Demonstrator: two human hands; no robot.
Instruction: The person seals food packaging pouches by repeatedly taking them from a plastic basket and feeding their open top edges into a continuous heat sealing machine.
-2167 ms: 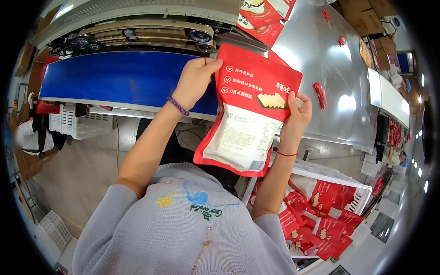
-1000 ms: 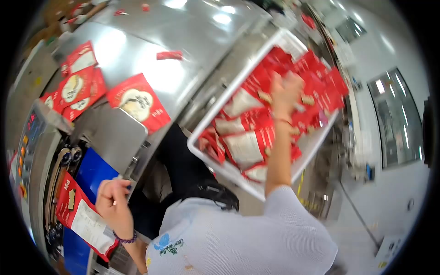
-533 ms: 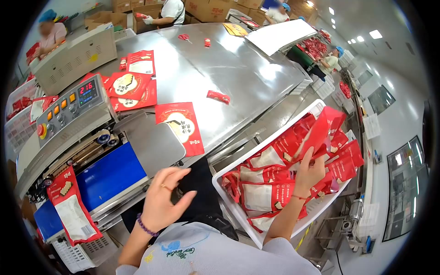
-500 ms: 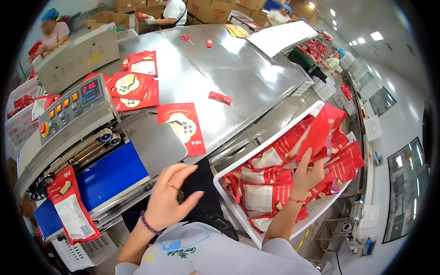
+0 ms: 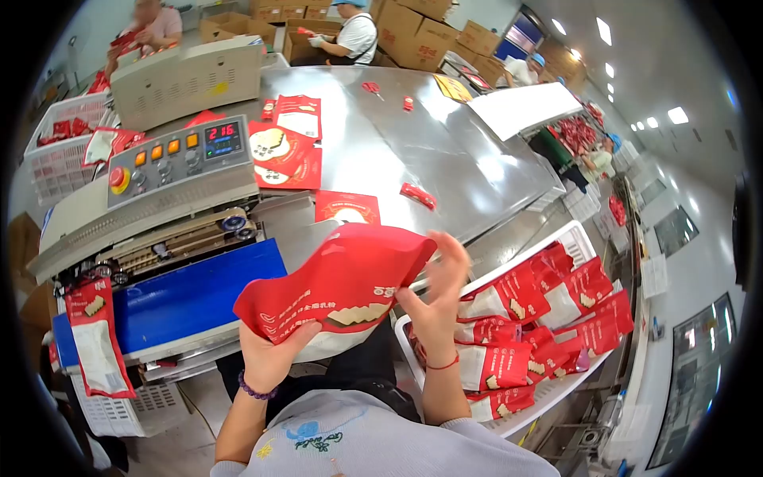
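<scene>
A red pouch (image 5: 342,266) with a biscuit picture hangs in front of my body, tilted and bent. My left hand (image 5: 274,350) grips its lower left edge, thumb on the printed face. At its upper right corner, my right hand (image 5: 435,290) pinches the edge between thumb and fingers; the fingers are a little blurred. Another pouch (image 5: 98,342) lies on the left end of the blue belt (image 5: 199,290). To my right, a white crate (image 5: 584,238) holds several red pouches (image 5: 505,366).
Behind the belt stands the sealing machine (image 5: 183,171) with a lit display. Several pouches (image 5: 298,151) and a small red packet (image 5: 418,195) lie on the metal table (image 5: 389,135). A co-worker (image 5: 354,36) stands behind the table near cardboard boxes (image 5: 413,36).
The pouch lifted from the crate has moved left, in front of me. My left hand has closed on it. The view has shifted, and the pouch on the belt sits further left.
</scene>
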